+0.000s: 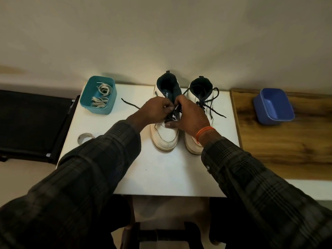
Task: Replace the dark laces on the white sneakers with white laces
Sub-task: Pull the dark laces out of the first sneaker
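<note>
Two white sneakers stand side by side on the white table (161,173), toes toward me. Over the left sneaker (164,137) both hands meet at its dark lace (171,116). My left hand (158,110) pinches the lace near the upper eyelets. My right hand (190,115) holds the shoe's right side, thumb on the toe part and fingertips at the lace. One loose lace end (130,104) trails left across the table. The right sneaker (201,97) has its dark lace (212,106) untied and spread out. White laces (102,95) lie in a teal box (98,105).
A blue tub (274,106) sits on a wooden surface (280,141) at the right. A small round metal ring (85,138) lies near the table's left edge. A black surface (30,123) adjoins the table on the left. The wall stands right behind the shoes.
</note>
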